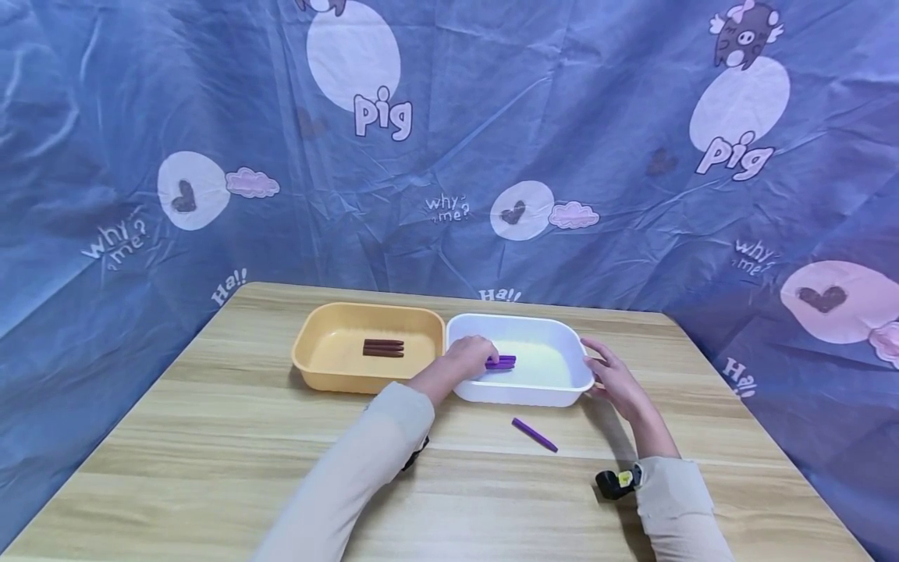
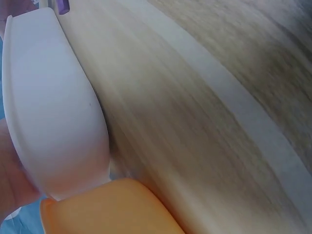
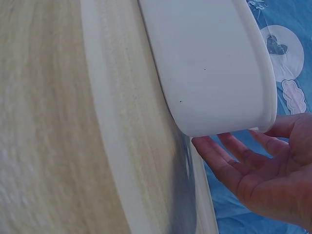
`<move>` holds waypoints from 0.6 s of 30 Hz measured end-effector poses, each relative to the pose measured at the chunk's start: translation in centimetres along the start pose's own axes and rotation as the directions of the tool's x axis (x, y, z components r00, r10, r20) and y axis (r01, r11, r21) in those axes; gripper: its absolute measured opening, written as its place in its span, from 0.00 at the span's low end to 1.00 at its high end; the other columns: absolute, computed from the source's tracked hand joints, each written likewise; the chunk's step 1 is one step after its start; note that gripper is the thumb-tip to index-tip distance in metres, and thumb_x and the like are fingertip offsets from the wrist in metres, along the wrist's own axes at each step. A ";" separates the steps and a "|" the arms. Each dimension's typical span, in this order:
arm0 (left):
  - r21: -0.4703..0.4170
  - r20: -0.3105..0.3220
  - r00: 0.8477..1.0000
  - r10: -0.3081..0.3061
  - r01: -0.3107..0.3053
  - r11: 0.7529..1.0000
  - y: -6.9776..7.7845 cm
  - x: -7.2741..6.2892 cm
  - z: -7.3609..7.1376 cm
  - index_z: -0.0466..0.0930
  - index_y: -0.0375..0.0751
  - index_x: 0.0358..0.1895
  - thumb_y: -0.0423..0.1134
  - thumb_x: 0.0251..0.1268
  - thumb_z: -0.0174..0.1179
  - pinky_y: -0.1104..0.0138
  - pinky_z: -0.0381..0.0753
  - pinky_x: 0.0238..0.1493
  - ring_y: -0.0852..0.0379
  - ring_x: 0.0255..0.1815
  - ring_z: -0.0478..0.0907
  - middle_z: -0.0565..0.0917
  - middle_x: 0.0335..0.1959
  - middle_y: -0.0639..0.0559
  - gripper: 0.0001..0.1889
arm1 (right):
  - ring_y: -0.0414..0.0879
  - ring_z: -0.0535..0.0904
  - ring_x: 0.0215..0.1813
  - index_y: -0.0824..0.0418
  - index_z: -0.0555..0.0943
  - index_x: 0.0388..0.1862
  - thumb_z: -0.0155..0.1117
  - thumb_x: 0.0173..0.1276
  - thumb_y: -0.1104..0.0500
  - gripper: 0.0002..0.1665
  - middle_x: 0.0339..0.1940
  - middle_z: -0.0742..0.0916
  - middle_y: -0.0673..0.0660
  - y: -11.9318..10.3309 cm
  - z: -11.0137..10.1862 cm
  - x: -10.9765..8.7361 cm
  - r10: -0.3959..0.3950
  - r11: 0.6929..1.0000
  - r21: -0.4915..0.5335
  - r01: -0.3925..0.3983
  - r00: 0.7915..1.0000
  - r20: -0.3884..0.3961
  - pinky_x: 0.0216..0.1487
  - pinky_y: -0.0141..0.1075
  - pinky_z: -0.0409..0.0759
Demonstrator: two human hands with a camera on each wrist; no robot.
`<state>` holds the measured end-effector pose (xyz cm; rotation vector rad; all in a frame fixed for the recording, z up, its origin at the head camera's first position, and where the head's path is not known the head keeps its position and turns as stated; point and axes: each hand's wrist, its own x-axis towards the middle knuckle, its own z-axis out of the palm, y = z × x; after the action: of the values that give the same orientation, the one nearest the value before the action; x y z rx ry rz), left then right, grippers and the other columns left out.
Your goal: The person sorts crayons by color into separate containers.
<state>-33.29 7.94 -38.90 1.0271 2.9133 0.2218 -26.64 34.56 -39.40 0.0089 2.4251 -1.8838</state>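
Observation:
My left hand (image 1: 469, 357) reaches into the white tray (image 1: 523, 396), its fingers curled at several purple crayons (image 1: 504, 362). It seems to pinch one of them; the fingertips are hidden. In the left wrist view, the white tray's wall (image 2: 53, 102) covers the fingers. My right hand (image 1: 618, 382) touches the right end of the white tray. The right wrist view shows this hand's fingers (image 3: 214, 158) fairly straight, resting against the tray's outer end and rim. Another purple crayon (image 1: 535, 435) lies on the table in front of the tray.
A yellow-orange tray (image 1: 337, 381) stands close against the white tray's left side, with 3 brown crayons (image 1: 383, 348) side by side in it. Both trays sit on a wood-grain table (image 1: 175, 437). A blue printed cloth (image 1: 449, 156) hangs behind the table.

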 end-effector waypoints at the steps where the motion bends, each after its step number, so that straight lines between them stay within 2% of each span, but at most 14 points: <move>1: -0.004 0.002 1.000 -0.004 0.004 1.000 0.0 0.0 0.1 0.83 0.52 0.48 0.26 0.57 0.56 0.69 0.71 0.50 0.56 0.49 0.74 0.80 0.49 0.55 0.19 | 0.44 0.76 0.40 0.64 0.48 0.72 0.40 0.75 0.58 0.31 0.50 0.74 0.63 0.0 0.0 0.0 0.001 1.000 -0.001 -0.001 1.000 0.001 0.34 0.34 0.76; 9: -0.015 0.000 1.000 -0.022 0.022 1.000 0.2 0.3 0.3 0.84 0.54 0.47 0.28 0.58 0.56 0.69 0.73 0.45 0.57 0.45 0.75 0.81 0.45 0.55 0.18 | 0.45 0.76 0.41 0.64 0.47 0.72 0.40 0.75 0.58 0.31 0.51 0.72 0.64 -0.2 0.0 -0.1 0.006 1.000 0.000 -0.006 1.000 0.001 0.35 0.34 0.76; 18: 0.004 0.000 1.000 -0.012 0.012 1.000 0.0 0.4 0.1 0.83 0.52 0.47 0.28 0.56 0.59 0.69 0.74 0.47 0.57 0.48 0.75 0.81 0.47 0.55 0.18 | 0.43 0.76 0.40 0.64 0.47 0.72 0.40 0.75 0.58 0.31 0.55 0.70 0.69 -0.2 0.1 0.0 0.015 1.000 -0.003 -0.015 1.000 0.001 0.35 0.33 0.76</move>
<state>-33.57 8.23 -38.99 1.0106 2.9204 0.2159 -26.61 34.47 -39.26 0.0259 2.4209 -1.8734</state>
